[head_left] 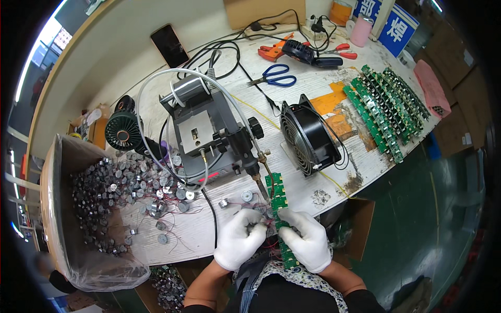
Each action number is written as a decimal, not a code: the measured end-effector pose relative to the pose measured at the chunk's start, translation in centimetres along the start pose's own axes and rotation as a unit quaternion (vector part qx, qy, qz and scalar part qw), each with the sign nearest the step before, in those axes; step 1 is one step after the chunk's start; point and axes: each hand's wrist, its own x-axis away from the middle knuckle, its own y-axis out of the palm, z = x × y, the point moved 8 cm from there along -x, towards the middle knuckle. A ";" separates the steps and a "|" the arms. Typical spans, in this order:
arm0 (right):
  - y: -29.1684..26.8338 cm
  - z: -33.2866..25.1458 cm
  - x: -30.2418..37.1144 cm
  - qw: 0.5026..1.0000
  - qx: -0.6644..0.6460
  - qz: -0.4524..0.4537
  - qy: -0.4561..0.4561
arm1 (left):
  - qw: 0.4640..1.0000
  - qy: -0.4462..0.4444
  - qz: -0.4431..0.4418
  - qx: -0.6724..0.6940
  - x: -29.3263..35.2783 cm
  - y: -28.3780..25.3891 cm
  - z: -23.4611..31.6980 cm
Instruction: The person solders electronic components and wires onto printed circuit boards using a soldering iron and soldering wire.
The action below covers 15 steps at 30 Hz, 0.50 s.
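Note:
My right hand (305, 240), in a white glove, grips a long green circuit board strip (279, 197) between thumb and fingers. The strip runs from under the soldering iron (261, 185) down toward my lap. My left hand (241, 239), also gloved, is closed in a pinch just left of the strip; what its fingertips hold is too small to make out. Thin red wires show between the hands. The iron is clamped on a grey soldering machine (201, 135), its tip close to the strip's upper part. Small round motors (247, 195) lie just beyond my left hand.
A box lined with clear plastic (60, 208) and a heap of small motors stand at left. A black fan (309, 135) sits right of the machine. Stacked circuit board strips (383, 112) lie far right. Blue-handled scissors (276, 75), cables and a phone (169, 46) lie at the back.

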 end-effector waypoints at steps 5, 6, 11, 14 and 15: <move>0.3 -0.3 -0.1 0.999 0.021 -0.011 -0.024 | 1.000 -0.016 -0.018 0.005 -0.1 0.1 -0.2; 0.3 -0.2 0.0 0.999 0.021 -0.014 -0.028 | 1.000 -0.005 -0.016 -0.004 -0.1 0.1 0.0; 0.4 -0.5 0.1 0.999 0.021 -0.022 -0.038 | 0.998 -0.056 0.005 0.033 -0.1 0.2 -0.7; 0.4 -0.7 0.3 0.998 0.004 -0.027 -0.048 | 0.998 -0.044 0.001 0.033 -0.2 0.2 -0.3; 0.4 -0.7 0.3 0.998 0.011 -0.030 -0.055 | 0.999 -0.031 -0.008 0.030 -0.2 0.3 0.0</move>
